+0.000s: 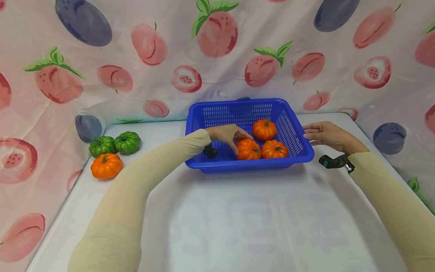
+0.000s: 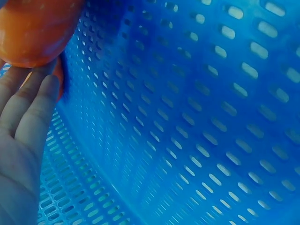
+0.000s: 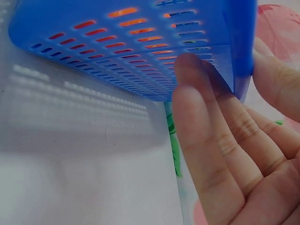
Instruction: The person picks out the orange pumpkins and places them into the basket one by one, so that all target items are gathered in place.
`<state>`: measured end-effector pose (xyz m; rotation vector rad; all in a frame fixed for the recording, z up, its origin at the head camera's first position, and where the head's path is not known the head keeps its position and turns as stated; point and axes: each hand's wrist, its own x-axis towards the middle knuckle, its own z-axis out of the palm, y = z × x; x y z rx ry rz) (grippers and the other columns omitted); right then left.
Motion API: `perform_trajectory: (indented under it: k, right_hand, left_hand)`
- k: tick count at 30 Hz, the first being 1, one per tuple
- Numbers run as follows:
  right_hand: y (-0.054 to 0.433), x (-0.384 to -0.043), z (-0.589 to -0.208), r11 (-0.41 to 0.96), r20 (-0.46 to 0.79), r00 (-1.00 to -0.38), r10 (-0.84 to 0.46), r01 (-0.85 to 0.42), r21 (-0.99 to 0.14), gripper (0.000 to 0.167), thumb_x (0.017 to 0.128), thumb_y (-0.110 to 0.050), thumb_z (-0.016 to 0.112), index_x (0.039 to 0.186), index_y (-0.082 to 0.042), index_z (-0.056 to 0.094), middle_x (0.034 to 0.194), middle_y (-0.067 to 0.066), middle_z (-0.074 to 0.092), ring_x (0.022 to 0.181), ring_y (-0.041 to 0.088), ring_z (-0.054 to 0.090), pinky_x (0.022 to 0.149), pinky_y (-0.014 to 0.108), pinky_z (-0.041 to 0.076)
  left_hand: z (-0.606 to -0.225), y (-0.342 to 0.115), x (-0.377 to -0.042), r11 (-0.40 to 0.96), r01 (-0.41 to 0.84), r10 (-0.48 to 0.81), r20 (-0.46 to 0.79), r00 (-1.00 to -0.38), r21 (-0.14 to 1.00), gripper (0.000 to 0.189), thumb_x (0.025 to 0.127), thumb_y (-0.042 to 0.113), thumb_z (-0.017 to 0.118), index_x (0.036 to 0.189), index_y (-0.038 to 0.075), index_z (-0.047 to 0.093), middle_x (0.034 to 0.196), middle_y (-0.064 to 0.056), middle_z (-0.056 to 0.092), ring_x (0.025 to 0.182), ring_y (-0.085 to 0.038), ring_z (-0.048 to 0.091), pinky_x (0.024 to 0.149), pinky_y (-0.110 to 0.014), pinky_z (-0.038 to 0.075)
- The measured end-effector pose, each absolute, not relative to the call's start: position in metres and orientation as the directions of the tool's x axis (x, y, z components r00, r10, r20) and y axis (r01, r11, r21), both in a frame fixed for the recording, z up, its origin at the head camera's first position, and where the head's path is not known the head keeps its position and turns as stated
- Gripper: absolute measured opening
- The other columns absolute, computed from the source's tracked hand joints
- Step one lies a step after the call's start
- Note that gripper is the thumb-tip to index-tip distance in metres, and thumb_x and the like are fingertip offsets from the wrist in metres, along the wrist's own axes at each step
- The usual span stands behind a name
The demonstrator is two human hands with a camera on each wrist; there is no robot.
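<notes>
A blue plastic basket (image 1: 249, 164) holds three orange pumpkins. My left hand (image 1: 224, 134) reaches into it and grips the leftmost orange pumpkin (image 1: 249, 149), thumb at its near left side and fingers over the back. In the left wrist view, fingertips (image 2: 47, 86) touch the pumpkin (image 2: 37, 30). Right beside that one lies another orange pumpkin (image 1: 274, 149); the third orange pumpkin (image 1: 264, 129) sits behind. My right hand (image 1: 327, 136) is at the basket's right rim. In the right wrist view, its fingers (image 3: 194, 122) extend along the outer wall, with the thumb by the rim.
Two green pumpkins (image 1: 127, 142) and another orange pumpkin (image 1: 106, 166) stand together at the table's left. A fruit-patterned cloth (image 1: 217, 71) hangs behind the white table (image 1: 221, 211), close to the basket's back.
</notes>
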<state>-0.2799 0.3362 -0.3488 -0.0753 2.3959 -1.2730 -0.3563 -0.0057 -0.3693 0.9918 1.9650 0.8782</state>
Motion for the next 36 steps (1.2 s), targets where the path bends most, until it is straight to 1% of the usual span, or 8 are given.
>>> perform_trajectory:
  k: [6,14,21,27,31,36]
  right_hand:
    - [0.337,-0.279,-0.349,0.567,-0.342,-0.908,-0.242,0.153,-0.809,0.071,0.093,-0.029,0.058,0.143,0.010,0.026,0.106,-0.016,0.067,0.088,-0.004,0.064,0.087,0.028,0.056]
    - [0.337,-0.280,-0.351,0.571,-0.340,-0.909,-0.242,0.150,-0.807,0.070,0.093,-0.030,0.058,0.143,0.009,0.027,0.108,-0.013,0.068,0.088,-0.003,0.064,0.088,0.031,0.056]
    - [0.337,-0.279,-0.350,0.572,-0.341,-0.908,-0.241,0.151,-0.806,0.070,0.093,-0.029,0.058,0.142,0.010,0.027,0.104,-0.016,0.067,0.088,-0.003,0.064,0.089,0.032,0.056]
    - [0.336,-0.279,-0.350,0.577,-0.340,-0.909,-0.242,0.146,-0.803,0.069,0.093,-0.029,0.057,0.143,0.010,0.027,0.109,-0.011,0.068,0.088,-0.003,0.064,0.088,0.031,0.056]
    - [0.336,-0.280,-0.349,0.582,-0.339,-0.910,-0.239,0.146,-0.800,0.070,0.093,-0.029,0.058,0.143,0.010,0.027,0.109,-0.010,0.068,0.088,-0.003,0.064,0.088,0.030,0.056]
    - [0.336,-0.280,-0.349,0.595,-0.337,-0.912,-0.235,0.139,-0.791,0.070,0.093,-0.030,0.058,0.143,0.009,0.028,0.113,-0.005,0.068,0.088,-0.002,0.065,0.088,0.032,0.056]
  left_hand:
    - [-0.370,-0.006,-0.357,0.475,0.344,0.849,-0.320,-0.420,0.810,0.066,0.075,-0.003,0.075,0.136,0.005,0.050,0.141,-0.009,0.050,0.132,-0.020,0.046,0.109,-0.025,0.039]
    - [-0.371,-0.013,-0.360,0.484,0.373,0.848,-0.321,-0.422,0.792,0.066,0.077,-0.001,0.074,0.137,0.008,0.049,0.143,-0.007,0.049,0.134,-0.019,0.044,0.112,-0.026,0.036]
    - [-0.371,-0.015,-0.361,0.498,0.352,0.840,-0.340,-0.422,0.793,0.068,0.077,-0.002,0.073,0.138,0.008,0.047,0.145,-0.007,0.046,0.136,-0.020,0.041,0.113,-0.028,0.034]
    - [-0.369,-0.017,-0.362,0.512,0.365,0.835,-0.353,-0.421,0.777,0.069,0.075,0.003,0.076,0.138,0.013,0.048,0.145,-0.004,0.046,0.136,-0.018,0.041,0.112,-0.028,0.036]
    - [-0.368,-0.018,-0.361,0.512,0.383,0.841,-0.357,-0.406,0.769,0.070,0.075,0.007,0.078,0.138,0.015,0.049,0.145,-0.004,0.046,0.135,-0.018,0.042,0.111,-0.027,0.038]
    - [-0.370,-0.017,-0.361,0.540,0.391,0.828,-0.385,-0.408,0.745,0.070,0.077,0.002,0.075,0.140,0.012,0.047,0.145,-0.008,0.045,0.134,-0.022,0.044,0.110,-0.031,0.039]
